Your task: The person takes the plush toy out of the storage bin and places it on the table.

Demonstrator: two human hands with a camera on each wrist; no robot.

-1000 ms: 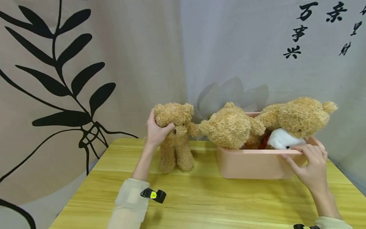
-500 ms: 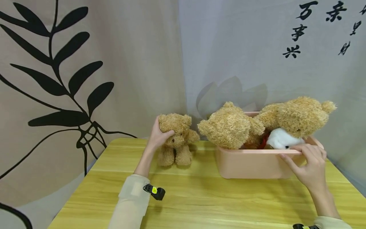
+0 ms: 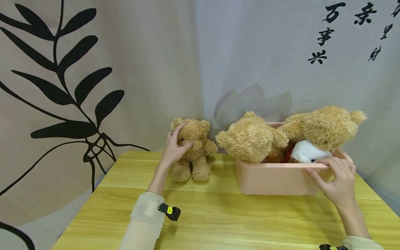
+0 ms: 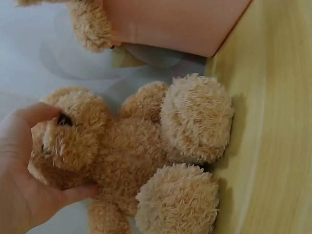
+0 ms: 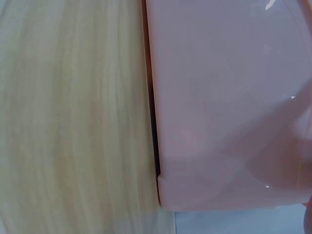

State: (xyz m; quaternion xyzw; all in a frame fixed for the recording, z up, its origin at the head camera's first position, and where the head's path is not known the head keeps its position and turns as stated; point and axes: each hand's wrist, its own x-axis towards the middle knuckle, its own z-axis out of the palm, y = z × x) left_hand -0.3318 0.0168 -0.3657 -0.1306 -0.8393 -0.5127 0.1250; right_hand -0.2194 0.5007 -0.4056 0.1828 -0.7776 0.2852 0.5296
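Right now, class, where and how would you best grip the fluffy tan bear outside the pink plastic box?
Probably by the rounded head, from the side away from the box: the bear is upright, head uppermost, one arm jutting toward the box.

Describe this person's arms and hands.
The left hand and right hand are ungloved. The left sleeve and right sleeve are cream. Worn on the left is a black device with a yellow patch; on the right, another black device, partly cut off.
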